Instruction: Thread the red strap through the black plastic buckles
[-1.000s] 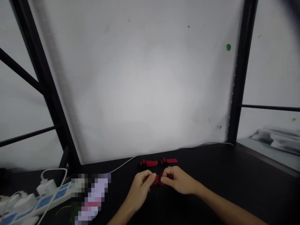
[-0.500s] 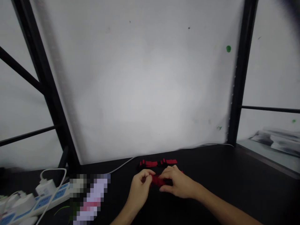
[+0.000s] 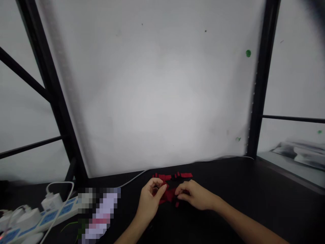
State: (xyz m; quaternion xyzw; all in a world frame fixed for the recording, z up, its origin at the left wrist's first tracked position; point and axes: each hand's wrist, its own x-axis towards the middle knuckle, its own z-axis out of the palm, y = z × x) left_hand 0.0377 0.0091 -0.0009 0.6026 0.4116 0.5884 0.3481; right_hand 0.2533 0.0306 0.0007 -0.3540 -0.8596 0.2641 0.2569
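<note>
Near the back edge of the black desk (image 3: 254,189), both hands met over a small red and black piece (image 3: 169,196). The left hand (image 3: 150,200) had its fingers curled and pinched the left end of the piece; the right hand (image 3: 196,196) was closed on the right end. Just behind them lay a red and black strip (image 3: 172,176) (flat on the desk). A white power strip (image 3: 45,218) sat at the left edge.

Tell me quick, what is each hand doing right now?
Left hand: fingers closed, pinching the red and black piece.
Right hand: fingers curled on the same piece from the other side.
</note>
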